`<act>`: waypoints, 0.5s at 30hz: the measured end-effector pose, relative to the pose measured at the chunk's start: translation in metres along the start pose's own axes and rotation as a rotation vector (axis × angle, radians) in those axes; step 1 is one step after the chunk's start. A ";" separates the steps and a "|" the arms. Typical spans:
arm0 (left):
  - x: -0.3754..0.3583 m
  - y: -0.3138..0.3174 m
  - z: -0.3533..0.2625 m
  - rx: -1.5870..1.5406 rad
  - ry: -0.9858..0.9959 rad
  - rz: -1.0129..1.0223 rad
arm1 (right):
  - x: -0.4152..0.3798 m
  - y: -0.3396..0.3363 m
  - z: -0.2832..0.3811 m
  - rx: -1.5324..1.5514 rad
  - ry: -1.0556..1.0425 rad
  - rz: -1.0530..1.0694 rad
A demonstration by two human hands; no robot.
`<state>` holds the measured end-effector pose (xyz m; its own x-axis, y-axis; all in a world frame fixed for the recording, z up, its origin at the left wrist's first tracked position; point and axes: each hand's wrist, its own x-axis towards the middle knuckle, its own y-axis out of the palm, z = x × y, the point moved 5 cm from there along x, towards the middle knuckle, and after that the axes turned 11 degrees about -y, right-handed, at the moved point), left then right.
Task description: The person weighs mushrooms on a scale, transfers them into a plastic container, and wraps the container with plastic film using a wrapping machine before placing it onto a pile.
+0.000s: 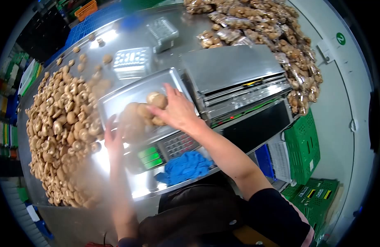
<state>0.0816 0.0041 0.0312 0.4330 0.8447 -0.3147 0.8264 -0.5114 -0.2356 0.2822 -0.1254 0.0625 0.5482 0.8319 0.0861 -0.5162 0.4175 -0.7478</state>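
Several brown mushrooms [157, 100] lie on the metal tray of a weighing scale [173, 76]. My right hand [179, 109] reaches over the tray from the right, thumb and fingers apart around the edge of the mushrooms, touching them. At the tray's left edge is my left hand [113, 138], smeared by motion, beside a blurred patch of mushrooms; its fingers cannot be made out clearly. In front of the tray, the scale has a lit green display [150, 157] and a keypad [177, 145].
A large pile of loose mushrooms [62, 131] covers the left of the metal table. Clear plastic trays [133, 61] stand behind the scale. To the right is a metal wrapping machine [233, 68], with wrapped mushroom packs [268, 29] beyond. A blue cloth [185, 168] lies near the front edge.
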 end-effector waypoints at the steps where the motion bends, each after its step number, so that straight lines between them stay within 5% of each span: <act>1: -0.008 0.006 -0.015 -0.009 0.025 0.010 | -0.001 -0.015 -0.001 0.000 -0.055 -0.025; 6: -0.029 0.088 -0.063 -0.053 0.063 0.079 | -0.003 -0.112 -0.047 0.011 -0.042 -0.024; 15: -0.007 0.337 -0.109 -0.076 -0.046 0.322 | 0.004 -0.251 -0.252 -0.043 0.048 -0.125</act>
<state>0.3959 -0.1566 0.0538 0.6614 0.6325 -0.4032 0.6748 -0.7364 -0.0482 0.5798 -0.3188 0.0851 0.6380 0.7554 0.1494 -0.4136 0.4999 -0.7609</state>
